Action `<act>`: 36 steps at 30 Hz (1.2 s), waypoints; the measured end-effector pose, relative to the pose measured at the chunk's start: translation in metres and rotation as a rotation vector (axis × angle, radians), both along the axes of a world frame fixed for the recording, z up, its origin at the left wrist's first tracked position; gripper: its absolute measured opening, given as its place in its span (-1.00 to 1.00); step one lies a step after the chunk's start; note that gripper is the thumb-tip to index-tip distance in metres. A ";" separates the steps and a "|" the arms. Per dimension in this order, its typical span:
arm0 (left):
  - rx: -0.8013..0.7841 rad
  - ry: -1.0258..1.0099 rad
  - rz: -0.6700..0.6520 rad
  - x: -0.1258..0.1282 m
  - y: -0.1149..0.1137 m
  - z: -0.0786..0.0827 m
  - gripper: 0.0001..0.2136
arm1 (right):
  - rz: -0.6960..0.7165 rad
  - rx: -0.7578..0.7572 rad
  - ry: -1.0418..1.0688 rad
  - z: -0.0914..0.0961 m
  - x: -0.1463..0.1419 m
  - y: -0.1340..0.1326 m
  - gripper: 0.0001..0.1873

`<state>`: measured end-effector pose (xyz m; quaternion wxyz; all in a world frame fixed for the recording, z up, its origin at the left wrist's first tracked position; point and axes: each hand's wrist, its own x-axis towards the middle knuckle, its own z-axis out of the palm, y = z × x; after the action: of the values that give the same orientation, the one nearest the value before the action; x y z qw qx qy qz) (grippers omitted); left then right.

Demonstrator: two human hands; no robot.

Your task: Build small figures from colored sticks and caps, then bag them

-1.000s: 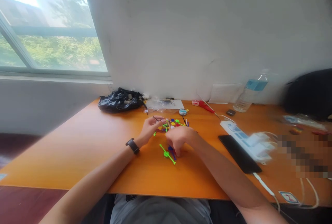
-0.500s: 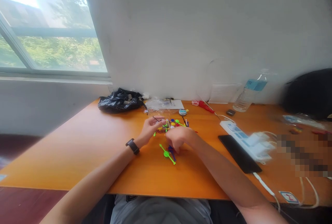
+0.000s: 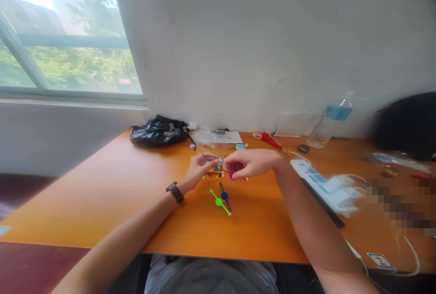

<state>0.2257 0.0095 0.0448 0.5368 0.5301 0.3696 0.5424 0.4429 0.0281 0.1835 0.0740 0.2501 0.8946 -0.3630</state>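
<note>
Red piece (image 3: 231,176) pinched in right hand (image 3: 254,162); dark stick (image 3: 205,157) held in left hand (image 3: 198,168).

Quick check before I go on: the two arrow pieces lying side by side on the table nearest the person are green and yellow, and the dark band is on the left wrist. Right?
Not quite: the head view shows the green arrow piece lying beside a blue arrow piece, not a yellow one. The dark band is on the left wrist, as you say.
</note>
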 end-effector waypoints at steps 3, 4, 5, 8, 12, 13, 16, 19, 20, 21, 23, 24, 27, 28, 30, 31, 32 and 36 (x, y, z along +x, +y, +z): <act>0.048 0.044 -0.030 0.002 -0.003 0.000 -0.62 | -0.063 -0.010 0.280 0.008 0.000 -0.007 -0.83; 0.066 0.063 -0.038 0.002 -0.004 -0.001 -0.63 | -0.092 -0.001 0.347 0.008 -0.003 -0.009 -0.83; 0.080 0.083 -0.048 0.003 -0.004 -0.002 -0.63 | -0.121 0.022 0.407 0.007 -0.007 -0.010 -0.83; 0.098 0.133 -0.076 0.003 -0.004 -0.005 -0.62 | -0.168 0.137 0.553 0.000 -0.019 -0.010 -0.87; 0.085 0.137 -0.090 0.004 -0.002 -0.009 -0.55 | -0.254 0.279 0.723 -0.006 -0.028 -0.008 -0.86; 0.082 0.131 -0.089 0.004 -0.001 -0.010 -0.54 | -0.282 0.314 0.756 -0.006 -0.029 -0.009 -0.86; 0.092 0.126 -0.081 0.004 0.000 -0.013 -0.53 | -0.351 0.407 0.830 -0.004 -0.030 -0.010 -0.85; 0.114 0.144 -0.093 0.003 0.000 -0.014 -0.53 | -0.386 0.467 0.887 -0.002 -0.031 -0.011 -0.85; 0.123 0.145 -0.101 0.003 0.000 -0.014 -0.54 | -0.390 0.485 0.901 -0.002 -0.031 -0.011 -0.86; 0.134 0.140 -0.111 0.003 0.000 -0.013 -0.55 | -0.390 0.505 0.908 -0.002 -0.031 -0.011 -0.86; 0.157 0.119 -0.129 0.003 -0.001 -0.013 -0.58 | -0.393 0.554 0.895 -0.002 -0.030 -0.009 -0.87; 0.166 0.107 -0.136 0.004 -0.001 -0.013 -0.59 | -0.398 0.582 0.878 -0.001 -0.029 -0.009 -0.86; 0.182 0.093 -0.144 0.004 0.000 -0.014 -0.61 | -0.431 0.655 0.814 0.001 -0.024 -0.007 -0.85; 0.187 0.096 -0.143 0.004 0.000 -0.015 -0.61 | -0.442 0.669 0.793 0.003 -0.022 -0.006 -0.85; 0.201 0.105 -0.141 0.003 0.001 -0.016 -0.61 | -0.461 0.678 0.758 0.005 -0.017 -0.006 -0.83; 0.207 0.110 -0.142 0.003 0.001 -0.016 -0.62 | -0.470 0.676 0.744 0.007 -0.015 -0.006 -0.83; 0.213 0.114 -0.142 0.003 0.001 -0.015 -0.63 | -0.477 0.666 0.730 0.008 -0.012 -0.007 -0.82; 0.241 0.165 -0.103 0.003 -0.001 -0.012 -0.63 | -0.468 0.567 0.671 0.014 -0.004 -0.011 -0.81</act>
<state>0.2285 0.0090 0.0326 0.4641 0.6519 0.3168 0.5091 0.4388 0.0175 0.1977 -0.3722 0.3240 0.8524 -0.1728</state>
